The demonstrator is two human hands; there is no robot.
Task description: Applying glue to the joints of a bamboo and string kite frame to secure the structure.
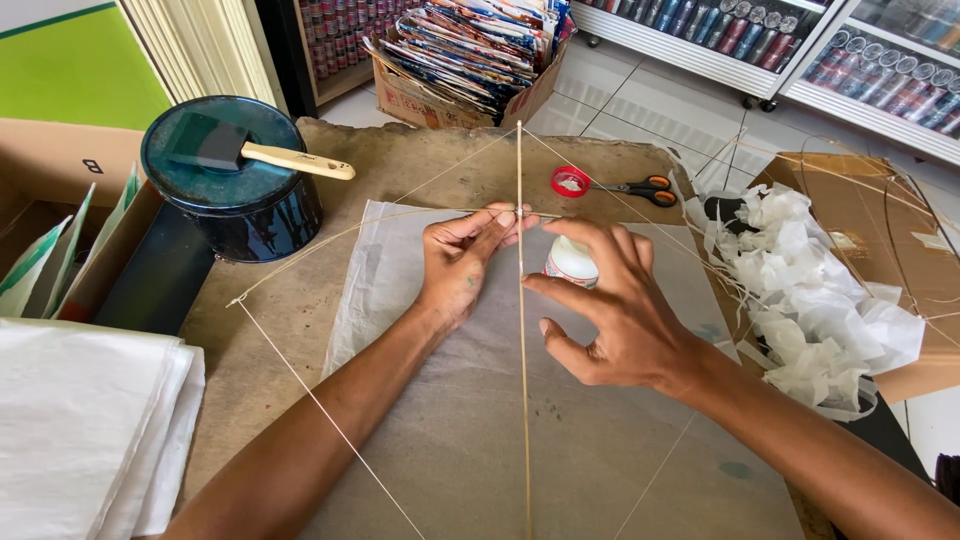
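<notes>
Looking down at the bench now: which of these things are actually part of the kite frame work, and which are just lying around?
In use:
left hand pinching the stick crossing
right hand on the upright stick
bowed cross stick
frame string
thin paper sheet
glue bottle

Lying about:
scissors
red cap
foam brush on the dark tin
crumpled paper scraps
stacked white sheets

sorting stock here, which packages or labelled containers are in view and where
Cardboard box: top centre on the floor, brown, crammed with colourful flat packets.
Small bottle: behind the right hand, white with a label.
Round tin: upper left, dark teal.
Cans: shelves top right, rows.
</notes>
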